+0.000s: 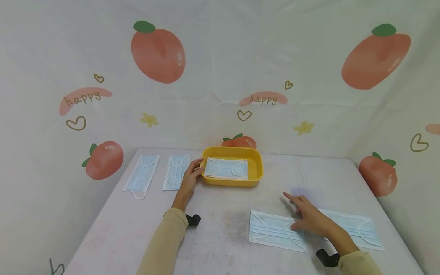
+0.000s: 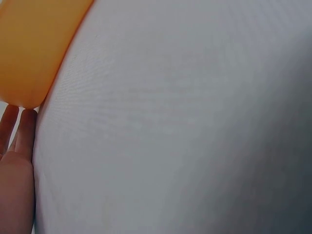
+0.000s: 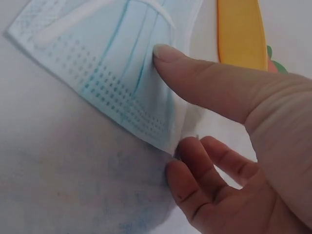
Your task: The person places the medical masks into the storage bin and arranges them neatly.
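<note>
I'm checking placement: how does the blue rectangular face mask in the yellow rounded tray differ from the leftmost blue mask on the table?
The tray mask lies inside the yellow tray; the leftmost mask lies on the pale table.
The tray mask lies crosswise, the leftmost mask lengthwise.
The tray mask's ear loops lie on it; the leftmost mask's near loop sticks out past its edge.
Both are light blue.

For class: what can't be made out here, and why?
- Head view: left end of the rightmost pale-blue pleated mask, behind the right hand.
- Head view: lower right corner of the pale-blue mask second from left, behind the left hand.
- Left wrist view: most of the yellow rounded tray, cut off by picture edges.
</note>
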